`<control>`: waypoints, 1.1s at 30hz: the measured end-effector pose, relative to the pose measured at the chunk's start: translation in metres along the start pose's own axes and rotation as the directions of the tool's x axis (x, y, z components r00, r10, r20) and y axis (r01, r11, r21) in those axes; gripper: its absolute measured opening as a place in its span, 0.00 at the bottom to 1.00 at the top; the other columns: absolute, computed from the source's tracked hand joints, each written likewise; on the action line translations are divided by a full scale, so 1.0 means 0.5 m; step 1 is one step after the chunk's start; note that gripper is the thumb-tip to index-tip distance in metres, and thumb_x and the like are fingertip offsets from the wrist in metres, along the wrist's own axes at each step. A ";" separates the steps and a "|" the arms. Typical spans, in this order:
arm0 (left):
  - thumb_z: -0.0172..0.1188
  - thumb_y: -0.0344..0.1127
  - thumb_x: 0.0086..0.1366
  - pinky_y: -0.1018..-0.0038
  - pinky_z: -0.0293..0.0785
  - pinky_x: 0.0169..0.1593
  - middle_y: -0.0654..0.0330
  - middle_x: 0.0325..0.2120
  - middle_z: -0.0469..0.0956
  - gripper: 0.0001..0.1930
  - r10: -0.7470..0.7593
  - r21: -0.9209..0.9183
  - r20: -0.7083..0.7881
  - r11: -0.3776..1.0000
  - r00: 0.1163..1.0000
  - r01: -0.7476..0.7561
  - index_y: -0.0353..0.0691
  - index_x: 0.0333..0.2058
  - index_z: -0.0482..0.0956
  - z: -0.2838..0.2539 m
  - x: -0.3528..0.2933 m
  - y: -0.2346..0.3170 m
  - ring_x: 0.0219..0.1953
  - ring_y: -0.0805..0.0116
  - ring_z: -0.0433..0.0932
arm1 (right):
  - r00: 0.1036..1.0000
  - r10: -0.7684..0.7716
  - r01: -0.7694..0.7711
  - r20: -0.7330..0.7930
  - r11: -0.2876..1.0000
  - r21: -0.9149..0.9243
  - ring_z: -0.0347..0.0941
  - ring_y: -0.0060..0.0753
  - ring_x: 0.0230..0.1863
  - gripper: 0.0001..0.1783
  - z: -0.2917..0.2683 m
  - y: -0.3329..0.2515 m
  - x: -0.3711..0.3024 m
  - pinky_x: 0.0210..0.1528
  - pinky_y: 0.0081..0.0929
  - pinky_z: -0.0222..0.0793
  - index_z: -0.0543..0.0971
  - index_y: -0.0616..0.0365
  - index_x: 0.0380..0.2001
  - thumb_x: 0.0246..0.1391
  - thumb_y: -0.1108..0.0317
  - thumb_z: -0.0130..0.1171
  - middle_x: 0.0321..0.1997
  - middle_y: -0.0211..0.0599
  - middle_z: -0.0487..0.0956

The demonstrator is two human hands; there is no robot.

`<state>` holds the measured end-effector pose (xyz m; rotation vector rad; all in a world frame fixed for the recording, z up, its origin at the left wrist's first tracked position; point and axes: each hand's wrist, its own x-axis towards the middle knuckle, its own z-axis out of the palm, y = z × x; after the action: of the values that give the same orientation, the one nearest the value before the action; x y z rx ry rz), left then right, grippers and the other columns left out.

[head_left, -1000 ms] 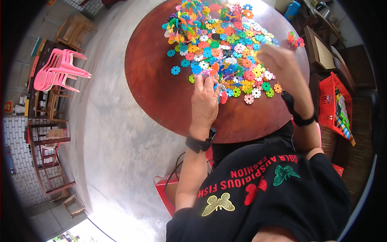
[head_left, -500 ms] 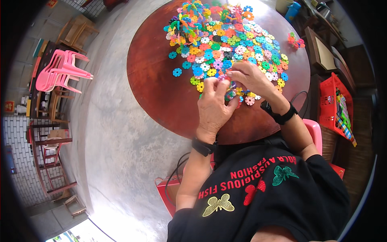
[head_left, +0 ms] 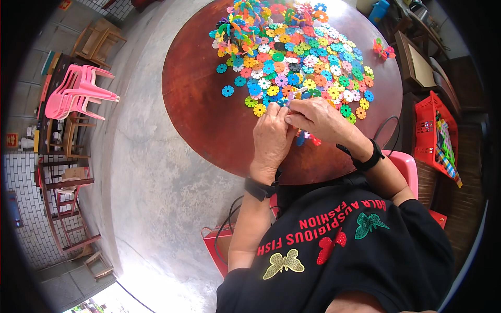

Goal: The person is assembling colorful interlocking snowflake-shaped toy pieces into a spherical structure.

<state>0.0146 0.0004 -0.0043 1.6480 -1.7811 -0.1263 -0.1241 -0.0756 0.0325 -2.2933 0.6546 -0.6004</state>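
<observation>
Left hand: I have the left hand (head_left: 273,136) over the near part of the table (head_left: 201,122), its fingers clamped on a small build of joined discs (head_left: 301,140).
Right hand: my view shows the right hand (head_left: 319,119) angled in from the other side, its fingers bent and closed on the same build, the two hands touching; the exact grip is hidden from me.
Small build: between and beneath both hands, mostly covered; I make out blue and red pieces poking out below.
Loose discs: I see a broad spread of notched, flower-shaped discs (head_left: 309,61) in many colours just beyond the fingers.
Finished-looking clusters: a tall multicoloured cluster (head_left: 241,31) stands at the far left of the spread; a small red and green cluster (head_left: 383,50) sits apart near the right edge.
Wrists: I count a black band (head_left: 262,189) on the left and another on the right.
Beside the table: a red basket (head_left: 425,128) on the right.
</observation>
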 end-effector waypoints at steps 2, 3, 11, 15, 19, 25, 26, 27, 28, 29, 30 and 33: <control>0.59 0.34 0.57 0.59 0.73 0.39 0.52 0.34 0.69 0.10 -0.095 -0.096 0.047 0.990 0.994 0.099 0.38 0.36 0.72 0.000 -0.002 0.003 0.38 0.50 0.73 | 0.995 -0.097 0.098 -0.016 0.992 0.074 0.72 0.53 0.24 0.12 0.001 0.008 0.004 0.27 0.41 0.65 0.69 0.64 0.23 0.56 0.67 0.53 0.18 0.49 0.71; 0.59 0.34 0.57 0.59 0.73 0.39 0.52 0.34 0.69 0.10 -0.094 -0.097 0.048 0.990 0.994 0.098 0.38 0.36 0.72 0.002 -0.001 0.004 0.38 0.50 0.73 | 0.995 -0.095 0.092 0.022 0.990 0.108 0.72 0.49 0.22 0.10 -0.009 0.011 0.006 0.25 0.39 0.65 0.68 0.64 0.23 0.56 0.70 0.52 0.18 0.48 0.71; 0.55 0.27 0.61 0.58 0.71 0.36 0.49 0.34 0.67 0.04 -0.074 -0.126 -0.073 0.990 0.995 0.065 0.36 0.35 0.72 -0.002 0.004 -0.019 0.36 0.47 0.73 | 0.995 0.029 -0.082 0.095 0.775 0.626 0.78 0.25 0.25 0.11 -0.058 -0.001 0.000 0.28 0.22 0.75 0.72 0.65 0.26 0.61 0.71 0.49 0.25 0.34 0.78; 0.57 0.27 0.61 0.59 0.71 0.36 0.52 0.35 0.67 0.04 -0.151 -0.144 -0.153 0.981 0.977 0.130 0.36 0.34 0.72 -0.012 0.007 -0.017 0.35 0.49 0.73 | 0.982 0.187 -0.181 0.022 0.906 0.384 0.77 0.25 0.24 0.08 -0.093 0.008 0.017 0.25 0.23 0.71 0.69 0.62 0.24 0.57 0.72 0.53 0.21 0.31 0.74; 0.57 0.27 0.61 0.59 0.71 0.36 0.52 0.36 0.67 0.04 -0.149 -0.106 -0.176 0.986 0.973 0.131 0.36 0.34 0.72 -0.004 0.005 -0.012 0.35 0.50 0.74 | 0.982 0.160 -0.161 -0.097 0.987 0.000 0.75 0.38 0.25 0.08 -0.084 0.037 0.015 0.28 0.32 0.68 0.71 0.61 0.27 0.55 0.69 0.56 0.21 0.37 0.73; 0.59 0.27 0.59 0.59 0.73 0.37 0.51 0.36 0.66 0.07 -0.123 -0.039 -0.188 0.992 0.975 0.117 0.36 0.36 0.72 -0.006 0.007 -0.007 0.38 0.50 0.73 | 0.984 0.066 -0.101 -0.163 0.970 -0.220 0.73 0.45 0.33 0.14 -0.064 0.009 0.021 0.38 0.35 0.67 0.77 0.64 0.33 0.60 0.61 0.54 0.27 0.43 0.75; 0.59 0.27 0.59 0.60 0.73 0.38 0.51 0.37 0.67 0.08 -0.089 -0.004 -0.210 0.996 0.974 0.090 0.37 0.36 0.72 -0.001 0.007 -0.005 0.39 0.50 0.73 | 0.979 0.139 -0.165 -0.151 0.970 -0.176 0.73 0.44 0.32 0.15 -0.066 -0.002 0.023 0.37 0.36 0.67 0.77 0.65 0.33 0.61 0.61 0.53 0.27 0.44 0.75; 0.60 0.27 0.58 0.60 0.74 0.39 0.51 0.38 0.67 0.08 -0.055 0.032 -0.230 0.997 0.972 0.064 0.37 0.37 0.73 0.003 0.007 -0.003 0.40 0.51 0.73 | 0.983 0.145 -0.153 -0.109 0.986 -0.070 0.73 0.34 0.27 0.16 -0.057 0.012 0.025 0.30 0.32 0.68 0.77 0.66 0.35 0.62 0.60 0.53 0.24 0.40 0.75; 0.60 0.27 0.58 0.60 0.74 0.39 0.51 0.38 0.67 0.08 -0.053 0.032 -0.231 0.998 0.972 0.062 0.37 0.37 0.73 0.005 0.005 0.000 0.40 0.51 0.73 | 0.983 0.145 -0.153 -0.111 0.986 -0.071 0.73 0.34 0.27 0.16 -0.047 0.013 0.023 0.30 0.32 0.68 0.77 0.66 0.35 0.62 0.60 0.53 0.24 0.40 0.75; 0.60 0.27 0.58 0.61 0.74 0.40 0.51 0.39 0.67 0.09 -0.053 -0.016 -0.186 0.999 0.981 0.051 0.38 0.38 0.73 0.001 0.006 0.010 0.40 0.51 0.73 | 0.965 0.254 -0.241 -0.068 0.957 0.164 0.72 0.28 0.24 0.16 -0.038 0.009 0.021 0.27 0.29 0.67 0.77 0.66 0.34 0.61 0.60 0.54 0.23 0.37 0.75; 0.60 0.27 0.57 0.62 0.74 0.41 0.51 0.39 0.67 0.10 -0.051 -0.065 -0.142 0.997 0.989 0.042 0.39 0.39 0.74 -0.003 0.006 0.015 0.41 0.52 0.73 | 0.938 0.348 -0.321 0.001 0.865 0.385 0.71 0.22 0.22 0.16 -0.029 0.010 0.020 0.23 0.26 0.66 0.77 0.66 0.34 0.60 0.61 0.55 0.22 0.34 0.74; 0.65 0.31 0.54 0.62 0.73 0.42 0.51 0.40 0.67 0.13 -0.048 -0.179 -0.203 0.984 0.978 0.011 0.41 0.38 0.74 -0.018 0.013 0.027 0.42 0.52 0.72 | 0.955 0.285 -0.244 -0.080 0.912 0.331 0.69 0.16 0.20 0.12 -0.028 0.033 0.014 0.20 0.19 0.64 0.76 0.64 0.30 0.58 0.64 0.56 0.19 0.29 0.72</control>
<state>0.0083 0.0002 0.0120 1.5038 -1.5438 -0.1183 -0.1314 -0.0972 0.0319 -1.8398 0.8480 -0.6707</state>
